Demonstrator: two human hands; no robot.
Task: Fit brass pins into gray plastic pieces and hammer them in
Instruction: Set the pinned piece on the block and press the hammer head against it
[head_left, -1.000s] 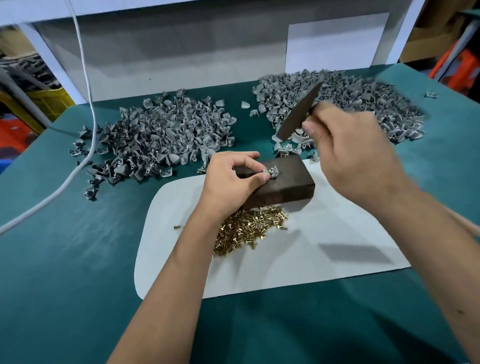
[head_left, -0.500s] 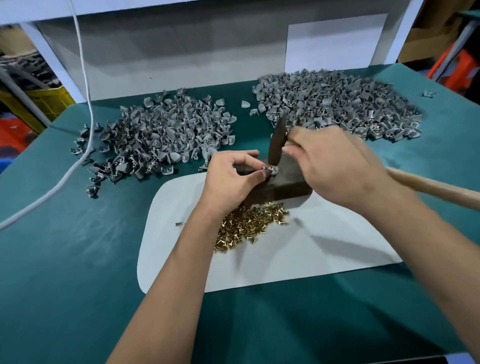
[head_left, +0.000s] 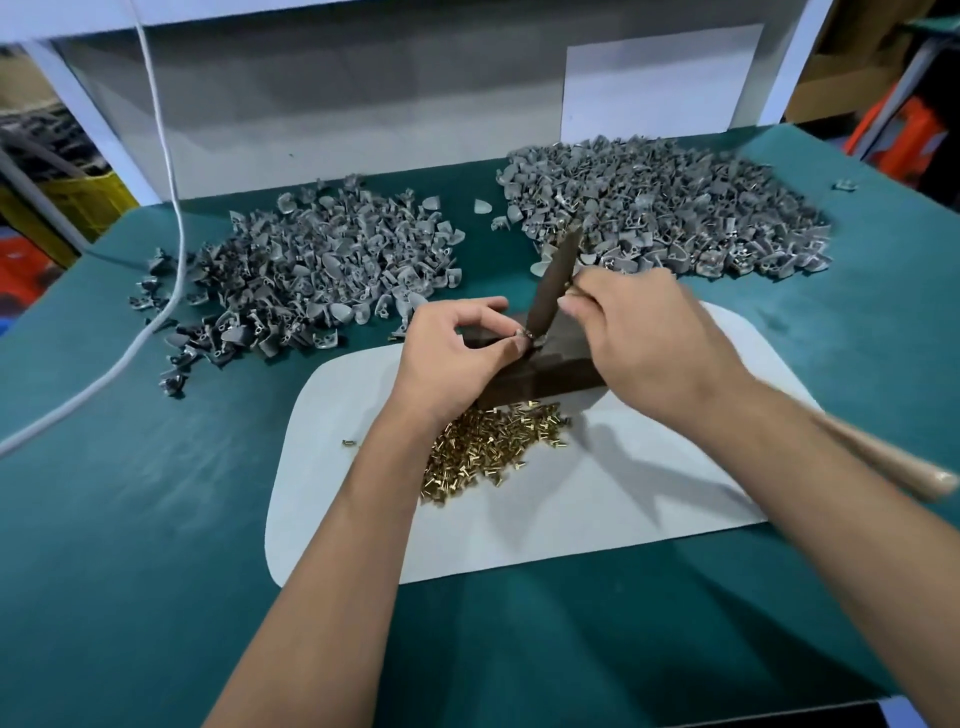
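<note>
My left hand (head_left: 457, 353) pinches a small gray plastic piece (head_left: 523, 335) on top of a dark block (head_left: 550, 376). Gripped in my right hand (head_left: 649, 343) is a hammer (head_left: 553, 283). Its dark head points down at the gray piece and touches or nearly touches it. The wooden handle sticks out behind my right forearm at the right. A heap of brass pins (head_left: 488, 452) lies on the white mat (head_left: 597, 509), just in front of the block and partly under my left wrist.
Two big heaps of gray plastic pieces lie on the green table cover, one at the back left (head_left: 311, 275), one at the back right (head_left: 665, 208). A white cable (head_left: 166, 208) runs down the left side. A single brass pin (head_left: 350, 443) lies left of the heap.
The hammer head came down from its raised position over the right heap onto the gray piece on the block and is still there. My left hand has kept its pinch.
</note>
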